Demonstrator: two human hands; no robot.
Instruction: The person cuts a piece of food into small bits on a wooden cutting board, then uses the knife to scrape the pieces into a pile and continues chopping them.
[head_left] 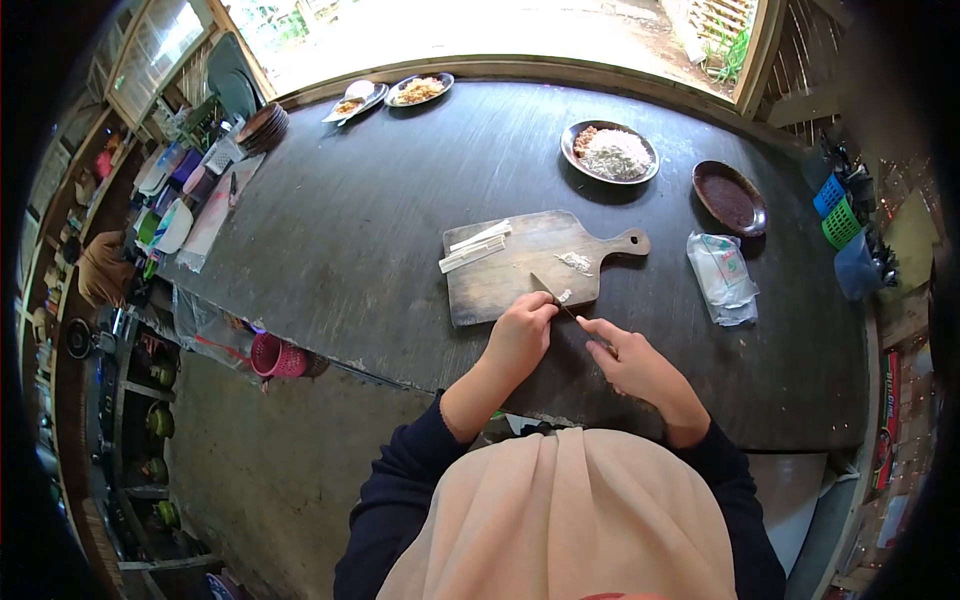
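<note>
Two hands work at the near edge of the bench (350,250). The right hand (640,368) grasps one knife (543,285) by its handle end, mostly hidden in the hand, index finger stretched toward the blade and thumb below it. The left hand (522,328) is curled almost into a fist at the near edge of the cutting board (490,290), fingertips close by the blade; I cannot tell whether it pinches anything. The knife slants over the board, with a few small white bits (565,296) beside it. Farther in, one loose heap of chopped white pieces (575,262) lies near the board's handle, and at least three pale strips (475,252) lie at the far left corner. To the right is one plastic packet (722,278), then one brown oval dish (735,195), dark inside. Beyond the board, one plate (580,168) holds white shreds and a smaller orange-brown portion. At the far edge, two more dishes (448,84) hold food
</note>
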